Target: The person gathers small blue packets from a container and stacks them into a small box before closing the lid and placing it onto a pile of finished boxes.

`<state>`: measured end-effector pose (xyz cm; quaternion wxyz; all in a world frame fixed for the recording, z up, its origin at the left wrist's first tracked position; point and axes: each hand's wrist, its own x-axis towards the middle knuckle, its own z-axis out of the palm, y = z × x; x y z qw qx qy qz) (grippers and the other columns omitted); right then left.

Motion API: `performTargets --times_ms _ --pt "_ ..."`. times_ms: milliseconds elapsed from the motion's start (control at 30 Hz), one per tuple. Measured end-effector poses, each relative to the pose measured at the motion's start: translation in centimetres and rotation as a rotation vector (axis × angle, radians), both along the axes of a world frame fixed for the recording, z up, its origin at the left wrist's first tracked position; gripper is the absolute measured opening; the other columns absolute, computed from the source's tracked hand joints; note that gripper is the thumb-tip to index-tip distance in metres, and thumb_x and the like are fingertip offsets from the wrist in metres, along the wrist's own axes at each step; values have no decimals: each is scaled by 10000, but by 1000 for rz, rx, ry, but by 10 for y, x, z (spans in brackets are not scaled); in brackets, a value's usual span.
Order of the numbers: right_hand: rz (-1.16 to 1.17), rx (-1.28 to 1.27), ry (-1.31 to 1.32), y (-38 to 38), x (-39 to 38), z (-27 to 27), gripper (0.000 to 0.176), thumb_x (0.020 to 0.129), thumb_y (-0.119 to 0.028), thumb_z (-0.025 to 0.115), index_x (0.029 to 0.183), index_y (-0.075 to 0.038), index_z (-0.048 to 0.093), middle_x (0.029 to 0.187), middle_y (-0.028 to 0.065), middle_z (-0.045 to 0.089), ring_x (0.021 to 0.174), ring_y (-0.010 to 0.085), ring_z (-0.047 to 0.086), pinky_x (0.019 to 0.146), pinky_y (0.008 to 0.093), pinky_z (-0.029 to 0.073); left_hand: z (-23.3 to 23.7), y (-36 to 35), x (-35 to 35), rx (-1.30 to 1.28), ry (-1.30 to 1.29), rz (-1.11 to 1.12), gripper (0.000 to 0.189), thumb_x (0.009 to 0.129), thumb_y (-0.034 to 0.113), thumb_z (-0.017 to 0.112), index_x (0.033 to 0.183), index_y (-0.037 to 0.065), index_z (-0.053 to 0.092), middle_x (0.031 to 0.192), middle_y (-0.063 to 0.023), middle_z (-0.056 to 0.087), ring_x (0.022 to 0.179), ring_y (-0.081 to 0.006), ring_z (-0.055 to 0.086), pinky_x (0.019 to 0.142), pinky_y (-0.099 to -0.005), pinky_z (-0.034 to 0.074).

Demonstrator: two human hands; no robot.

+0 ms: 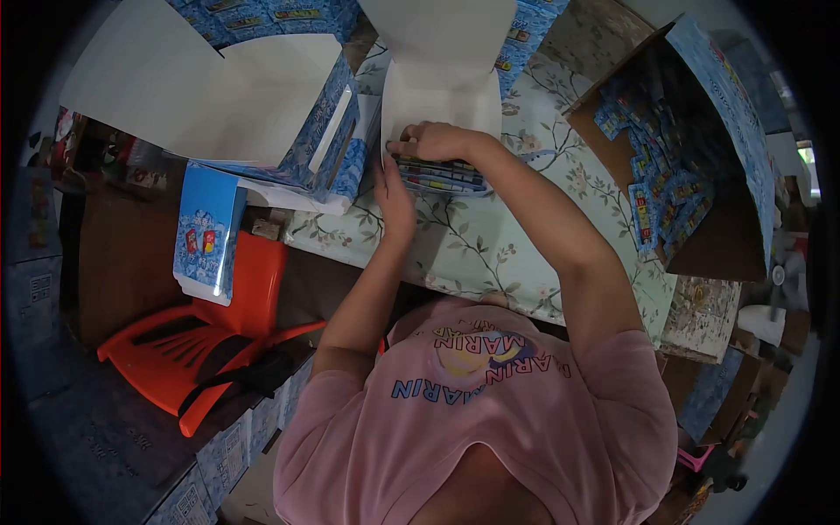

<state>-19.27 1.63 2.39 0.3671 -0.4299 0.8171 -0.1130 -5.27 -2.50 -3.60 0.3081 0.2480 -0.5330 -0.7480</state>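
An open white-lined carton (pixel 442 101) stands on the table in front of me, its lid raised. Several slim, colourful packets (pixel 446 175) lie in rows across its near end. My right hand (pixel 437 142) reaches into the carton just above those packets, fingers bent but apart and pointing left. Along the carton's left side, my left hand (pixel 395 197) rests with its fingers stretched out against the wall. Part of the packets is hidden beneath my right hand.
Left of it sits a larger open carton (pixel 262 96) with a blue printed flap (pixel 208 232). A tilted brown box (pixel 612 144) at right holds many blue packets (pixel 669 197). An orange chair (pixel 210 328) stands at lower left. Floral cloth (pixel 464 241) covers the table.
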Motion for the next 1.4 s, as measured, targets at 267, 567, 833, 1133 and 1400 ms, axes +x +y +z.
performTargets --times_ms 267,567,833,1133,1400 --pt "-175 -684 234 54 20 15 471 920 -413 480 1170 -22 555 1090 196 591 1054 335 551 934 350 410 -5 0 17 -374 -146 92 473 958 274 427 1270 -82 417 1287 -230 457 1191 -313 433 1037 -344 282" --pt "-642 -1026 355 218 66 16 168 830 -116 627 969 -21 623 908 118 635 806 242 630 702 329 492 25 94 20 -932 124 -564 258 839 14 533 1094 -13 566 1067 -173 607 978 -326 590 845 -385 468" --pt "-1092 -192 1062 428 -6 -75 432 770 -281 668 1115 -48 553 1038 172 573 959 385 560 778 454 479 -16 129 -15 -1196 18 -757 306 794 65 585 1098 29 571 1131 -150 572 1039 -340 542 883 -405 431" --pt "-1441 -954 -173 387 -131 -50 439 793 -377 678 1087 -81 541 1046 108 583 935 257 575 758 401 495 -20 138 -33 -1519 -38 -640 354 772 96 583 1120 44 542 1221 -137 509 1155 -316 459 971 -455 341" --pt "-2091 -1978 -342 303 -262 -113 635 753 -239 734 1269 -26 433 1029 156 609 820 281 616 728 398 513 -14 139 -34 -1450 -102 -692 406 748 98 584 1149 71 527 1241 -131 495 1190 -312 441 1017 -467 310"
